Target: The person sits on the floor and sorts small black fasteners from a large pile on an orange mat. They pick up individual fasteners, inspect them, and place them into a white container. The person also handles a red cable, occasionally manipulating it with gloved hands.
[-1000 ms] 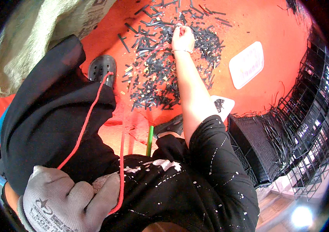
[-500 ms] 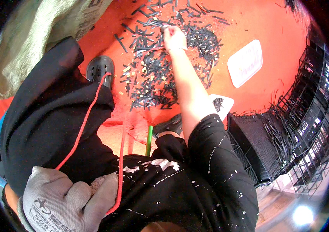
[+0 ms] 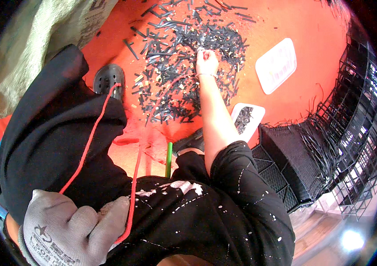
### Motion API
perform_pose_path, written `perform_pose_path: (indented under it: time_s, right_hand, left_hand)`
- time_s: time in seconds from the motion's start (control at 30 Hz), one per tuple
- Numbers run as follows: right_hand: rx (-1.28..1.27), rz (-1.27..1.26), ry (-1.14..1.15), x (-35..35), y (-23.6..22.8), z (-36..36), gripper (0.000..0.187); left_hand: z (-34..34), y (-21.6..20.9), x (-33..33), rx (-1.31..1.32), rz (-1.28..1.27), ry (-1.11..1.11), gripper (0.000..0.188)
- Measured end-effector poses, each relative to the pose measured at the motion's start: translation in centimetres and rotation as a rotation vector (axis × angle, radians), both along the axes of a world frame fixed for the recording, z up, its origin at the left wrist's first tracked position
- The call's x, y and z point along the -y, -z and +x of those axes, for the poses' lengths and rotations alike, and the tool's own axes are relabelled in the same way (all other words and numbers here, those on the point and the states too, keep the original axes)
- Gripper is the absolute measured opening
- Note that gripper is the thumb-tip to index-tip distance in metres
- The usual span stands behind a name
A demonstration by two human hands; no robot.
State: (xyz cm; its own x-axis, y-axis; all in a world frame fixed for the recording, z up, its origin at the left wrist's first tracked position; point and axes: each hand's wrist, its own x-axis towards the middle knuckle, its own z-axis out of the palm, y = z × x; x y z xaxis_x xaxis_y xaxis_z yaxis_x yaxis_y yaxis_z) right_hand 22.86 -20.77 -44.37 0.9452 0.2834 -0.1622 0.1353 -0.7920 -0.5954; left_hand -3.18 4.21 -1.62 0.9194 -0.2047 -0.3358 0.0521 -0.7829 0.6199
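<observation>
My left hand, in a grey knitted glove, rests curled over my lap. What its fingers close on, if anything, is hidden. A red cord runs beside the glove, one stretch up along my dark-trousered thigh to a dark clog. Bare and reaching far forward, my right hand has its fingers drawn together at the scattered short black strips on the red floor. Anything small in that pinch is too hard to see. Small yellowish bits lie among the strips.
A white tray lies right of the strips; a nearer white tray holds black pieces. Black woven work with loose strands and a black wire frame stand at the right. A pale woven sack fills the far left.
My right hand has drawn back a little toward me over the strips. More of the nearer tray shows beside my forearm. My left hand stays curled; the whole view has shifted slightly.
</observation>
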Motion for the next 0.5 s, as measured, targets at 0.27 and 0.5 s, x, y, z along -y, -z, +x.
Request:
perform_pose_path:
  time_s: [0.27,0.5]
  right_hand:
    - [0.047,-0.136,-0.262,-3.3,-0.8,1.1,0.021]
    - [-0.011,-0.206,-0.235,-4.4,-1.1,0.9,0.022]
  left_hand:
    - [0.6,-0.4,0.3,-0.017,-0.022,-0.010,0.052]
    - [0.5,-0.6,0.4,-0.013,0.004,0.003,0.053]
